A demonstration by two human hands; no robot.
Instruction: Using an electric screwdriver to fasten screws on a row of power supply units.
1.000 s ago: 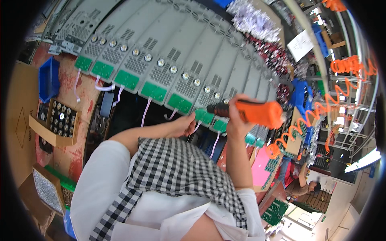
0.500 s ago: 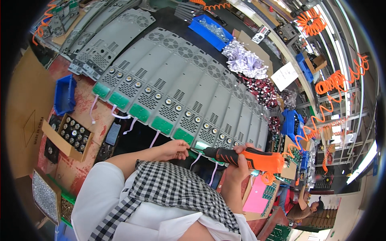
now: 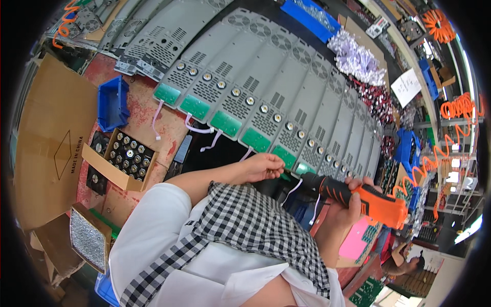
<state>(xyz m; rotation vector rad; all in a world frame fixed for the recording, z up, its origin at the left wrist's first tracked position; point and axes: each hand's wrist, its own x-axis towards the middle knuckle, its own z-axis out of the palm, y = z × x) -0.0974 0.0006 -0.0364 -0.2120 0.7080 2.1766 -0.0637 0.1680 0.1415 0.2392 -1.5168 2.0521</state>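
My right hand [image 3: 346,212] grips an orange and black power screwdriver [image 3: 381,205], its nose pointing left toward a green circuit board [image 3: 305,168] at the near end of a grey metal panel. Close to that nose, my left hand [image 3: 262,168] is closed in a pinch beside another green board [image 3: 284,156]. Whatever its fingertips hold is too small to make out. The grey perforated panels [image 3: 245,77] lie side by side in a row, with round fan grilles at their far ends. White cables [image 3: 198,124] hang from several boards.
On the left stand a blue bin [image 3: 113,104], a cardboard box of round metal parts [image 3: 125,162] and a large carton [image 3: 53,140]. Bundled white cables [image 3: 356,57] and a blue tray [image 3: 312,18] lie at the back. An orange coiled hose [image 3: 444,151] hangs at right; a person [image 3: 404,263] is beyond.
My view has shifted, so the panels and both hands appear farther right, with the panels higher. The screwdriver's nose looks slightly farther from my left fingertips. Both hands keep their grips.
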